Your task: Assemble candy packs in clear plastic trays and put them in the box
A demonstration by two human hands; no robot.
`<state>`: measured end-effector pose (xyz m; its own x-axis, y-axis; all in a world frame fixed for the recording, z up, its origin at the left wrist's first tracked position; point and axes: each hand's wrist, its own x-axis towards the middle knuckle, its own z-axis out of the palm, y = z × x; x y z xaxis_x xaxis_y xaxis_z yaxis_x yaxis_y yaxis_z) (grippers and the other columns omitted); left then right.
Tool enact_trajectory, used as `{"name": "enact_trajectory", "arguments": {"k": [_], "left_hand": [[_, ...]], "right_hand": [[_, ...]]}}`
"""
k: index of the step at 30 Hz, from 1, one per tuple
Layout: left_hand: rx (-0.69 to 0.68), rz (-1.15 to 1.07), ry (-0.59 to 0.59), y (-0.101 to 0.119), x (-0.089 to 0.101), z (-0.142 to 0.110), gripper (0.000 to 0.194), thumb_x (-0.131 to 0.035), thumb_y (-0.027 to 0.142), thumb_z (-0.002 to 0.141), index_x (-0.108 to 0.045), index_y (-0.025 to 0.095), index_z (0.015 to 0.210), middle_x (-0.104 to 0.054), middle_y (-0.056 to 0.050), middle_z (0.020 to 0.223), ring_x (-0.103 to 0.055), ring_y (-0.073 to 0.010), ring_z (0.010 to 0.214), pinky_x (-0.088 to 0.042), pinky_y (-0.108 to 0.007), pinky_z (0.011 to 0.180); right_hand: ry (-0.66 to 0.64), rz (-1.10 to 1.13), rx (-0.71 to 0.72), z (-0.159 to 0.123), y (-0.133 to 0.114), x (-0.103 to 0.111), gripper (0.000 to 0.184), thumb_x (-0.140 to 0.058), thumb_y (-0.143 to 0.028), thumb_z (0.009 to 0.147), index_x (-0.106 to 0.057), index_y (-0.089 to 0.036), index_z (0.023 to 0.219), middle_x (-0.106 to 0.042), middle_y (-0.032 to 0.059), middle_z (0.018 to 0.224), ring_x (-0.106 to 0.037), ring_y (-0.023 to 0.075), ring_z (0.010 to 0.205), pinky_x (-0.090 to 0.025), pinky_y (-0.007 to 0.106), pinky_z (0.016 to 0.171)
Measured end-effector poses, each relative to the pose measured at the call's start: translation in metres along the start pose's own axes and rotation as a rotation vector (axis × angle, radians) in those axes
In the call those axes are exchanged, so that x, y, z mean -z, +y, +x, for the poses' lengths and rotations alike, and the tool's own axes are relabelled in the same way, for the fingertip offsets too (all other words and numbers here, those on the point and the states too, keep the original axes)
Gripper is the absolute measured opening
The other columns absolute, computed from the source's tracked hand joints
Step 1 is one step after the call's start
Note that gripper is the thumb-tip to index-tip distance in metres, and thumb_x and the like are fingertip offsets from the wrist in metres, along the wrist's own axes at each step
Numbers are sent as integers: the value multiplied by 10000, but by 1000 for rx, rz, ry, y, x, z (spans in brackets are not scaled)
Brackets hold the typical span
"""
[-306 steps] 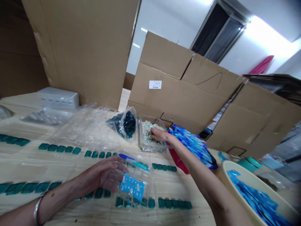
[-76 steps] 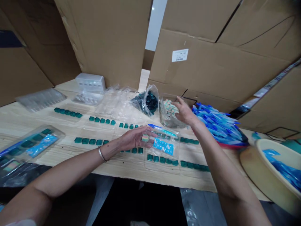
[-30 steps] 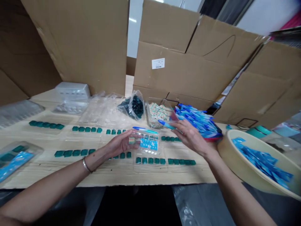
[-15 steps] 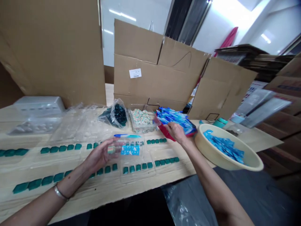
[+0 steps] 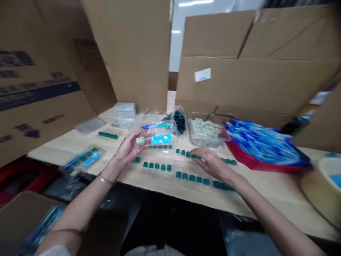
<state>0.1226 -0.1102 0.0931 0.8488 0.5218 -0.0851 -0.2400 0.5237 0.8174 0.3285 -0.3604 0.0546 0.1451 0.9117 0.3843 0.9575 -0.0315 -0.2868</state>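
My left hand (image 5: 130,145) grips a clear plastic tray (image 5: 173,133) by its left end, raised over the table. In this tray lie a blue pen (image 5: 157,125), a light-blue patterned packet (image 5: 161,139) and a small pale piece (image 5: 140,141) near my fingers. My right hand (image 5: 213,163), slightly blurred, is over a row of dark green square pieces (image 5: 183,152), fingers stretched to the left and thumb apart; nothing shows in it. Another row of green pieces (image 5: 192,177) lies just below it in a clear tray.
Behind stand a bag of dark green pieces (image 5: 179,121), a clear box of pale pieces (image 5: 205,129) and a red tray of blue pens (image 5: 263,142). A cream basin (image 5: 322,188) is at the right edge. A filled tray (image 5: 84,159) lies left. Cardboard (image 5: 138,53) walls the back.
The view has swung left. My right hand has left the pens in the red tray and moved left over the green pieces. My left hand still holds the clear tray.
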Motion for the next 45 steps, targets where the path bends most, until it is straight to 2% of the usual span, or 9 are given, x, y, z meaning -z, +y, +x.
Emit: {"name": "enact_trajectory", "arguments": {"k": [7, 12, 17, 22, 28, 34, 38, 41, 45], "left_hand": [[-174, 46, 509, 20, 89, -140, 268, -494, 143, 834, -586, 101, 1081, -702, -119, 955, -685, -188, 732, -583, -249, 544], [-214, 38, 762, 8, 122, -212, 307, -523, 102, 803, -579, 109, 1104, -703, -121, 971, -692, -204, 713, -575, -247, 484], [-215, 17, 869, -9, 140, -241, 338, -555, 111, 785, -579, 119, 1121, -671, -139, 1080, -681, -260, 838, -590, -307, 535], [-199, -43, 923, -18, 158, -236, 337, -577, 123, 774, -576, 130, 1111, -657, -145, 1113, -676, -274, 857, -584, -322, 544], [-192, -121, 850, -23, 164, -218, 327, -605, 168, 768, -594, 157, 1095, -672, -132, 1085, -677, -280, 863, -577, -311, 532], [-238, -142, 704, -28, 162, -199, 306, -601, 209, 793, -569, 162, 1094, -661, -128, 1105, -669, -262, 890, -584, -356, 658], [-339, -240, 585, -30, 154, -183, 263, -580, 228, 818, -556, 189, 1077, -618, -119, 1179, -640, -262, 971, -530, -438, 832], [-399, -314, 537, -32, 146, -169, 244, -581, 219, 818, -548, 202, 1059, -619, -100, 1171, -629, -255, 995, -492, -473, 891], [-394, -333, 467, -37, 132, -154, 216, -557, 249, 837, -544, 198, 1047, -624, -98, 1147, -638, -242, 966, -493, -473, 881]], "right_hand": [[-156, 211, 220, 162, -83, -90, 257, -462, -193, 867, -619, -189, 1070, -655, 63, 1090, -599, 179, 1017, -444, 303, 900], [-179, 137, 222, 254, -142, -161, 233, -505, -179, 838, -619, -202, 1040, -655, 23, 1051, -577, 157, 1018, -431, 237, 856], [-227, -115, 224, 293, -182, -222, 239, -515, -110, 793, -625, -86, 1004, -575, 141, 1178, -496, 211, 1091, -387, 270, 906], [-203, -195, 179, 305, -202, -248, 342, -352, 27, 789, -623, -28, 989, -546, 225, 1165, -465, 281, 1111, -392, 348, 878], [-179, -199, 191, 302, -200, -246, 373, -333, 29, 804, -590, -61, 1058, -554, 211, 1149, -470, 276, 1118, -380, 338, 886], [-123, -106, 178, 316, -179, -200, 267, -383, -45, 802, -606, -117, 928, -638, 147, 988, -564, 237, 945, -439, 327, 807], [11, 561, -13, 303, -169, -151, 93, -504, -225, 794, -555, -159, 753, -659, 76, 832, -601, 164, 732, -474, 291, 696], [-121, 1139, -141, 267, -165, -115, 168, -630, -312, 726, -537, -173, 735, -672, 53, 852, -611, 132, 694, -485, 265, 655], [-309, 1364, -253, 213, -163, -87, 207, -707, -312, 681, -569, -169, 740, -679, 54, 880, -593, 104, 665, -466, 225, 606]]}}
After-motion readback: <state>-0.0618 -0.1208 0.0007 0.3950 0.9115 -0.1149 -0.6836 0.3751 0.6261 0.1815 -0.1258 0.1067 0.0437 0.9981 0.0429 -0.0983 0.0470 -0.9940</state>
